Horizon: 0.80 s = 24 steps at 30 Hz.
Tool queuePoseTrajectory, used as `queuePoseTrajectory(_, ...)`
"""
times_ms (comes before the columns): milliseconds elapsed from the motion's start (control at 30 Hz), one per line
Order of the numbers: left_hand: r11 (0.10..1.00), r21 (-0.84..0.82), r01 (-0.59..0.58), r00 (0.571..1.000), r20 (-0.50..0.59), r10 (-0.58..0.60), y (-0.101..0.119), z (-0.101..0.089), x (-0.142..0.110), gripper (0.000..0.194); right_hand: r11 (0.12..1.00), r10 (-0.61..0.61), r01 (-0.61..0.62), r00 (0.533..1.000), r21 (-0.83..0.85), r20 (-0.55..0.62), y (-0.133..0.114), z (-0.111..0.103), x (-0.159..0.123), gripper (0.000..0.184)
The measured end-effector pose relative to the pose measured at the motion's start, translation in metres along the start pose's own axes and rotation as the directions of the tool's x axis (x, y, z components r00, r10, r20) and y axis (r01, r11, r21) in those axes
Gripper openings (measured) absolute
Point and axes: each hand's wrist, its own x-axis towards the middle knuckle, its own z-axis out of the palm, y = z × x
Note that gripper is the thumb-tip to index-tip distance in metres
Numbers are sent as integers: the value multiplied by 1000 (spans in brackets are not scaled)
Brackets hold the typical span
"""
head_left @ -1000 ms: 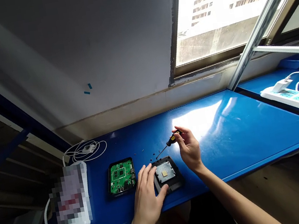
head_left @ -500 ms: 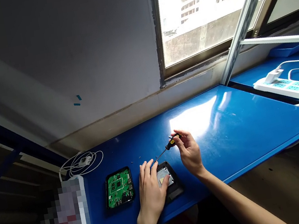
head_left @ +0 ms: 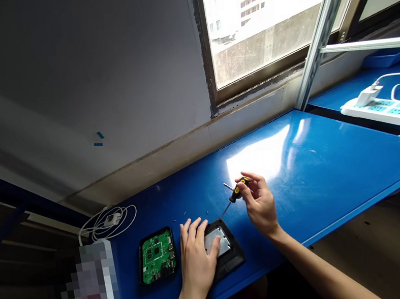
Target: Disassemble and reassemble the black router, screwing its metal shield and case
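My right hand (head_left: 260, 203) grips a black-and-yellow screwdriver (head_left: 239, 189) by its handle, slanting down to the left. Its tip appears at or just above the far edge of a black plastic cover (head_left: 230, 267) with a silver metal plate (head_left: 222, 244) in it. A thin metal rod (head_left: 227, 186) sticks out beside the handle; I cannot tell what it belongs to. My left hand (head_left: 197, 255) lies flat across the cover's left side, fingers stretched out and thumb on the plate. Left of it, a green circuit board (head_left: 158, 256) sits in a black housing.
Small screws (head_left: 207, 212) lie on the blue table (head_left: 328, 173) beyond the cover. A coiled white cable (head_left: 119, 218) and a white, partly blurred object (head_left: 108, 274) are at the left. A white power strip (head_left: 390, 111) lies at the right behind a metal post (head_left: 317, 56).
The screwdriver tip has moved right, from beside my left fingertips to the cover's far edge. My left hand has shifted slightly left, showing more of the metal plate.
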Motion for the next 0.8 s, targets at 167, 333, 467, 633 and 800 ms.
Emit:
queuePoseTrajectory(167, 999, 4, 43, 999, -8, -43, -4, -10, -11, 38, 869, 21, 138, 950, -476, 312, -8, -14, 15, 35)
queuePoseTrajectory(333, 997, -21, 75, 997, -8, -75, -11, -11, -23, 40, 703, 107, 301, 851, -644, 515, -7, -3, 13, 18)
queuePoseTrajectory(467, 995, -40, 95, 994, -59, -97, -10, 3, -40, 49, 603, 188, 325, 830, -729, 525, 4, 6, -1, 13)
queuePoseTrajectory(633, 997, 7, 75, 988, -140, -73, -7, 27, -53, 63, 548, 176, 393, 809, -739, 561, 4, 2, -5, 16)
queuePoseTrajectory(800, 999, 39, 13, 986, -166, -7, -14, 35, -52, 71, 607, 66, 598, 619, -524, 782, -21, -8, -8, 39)
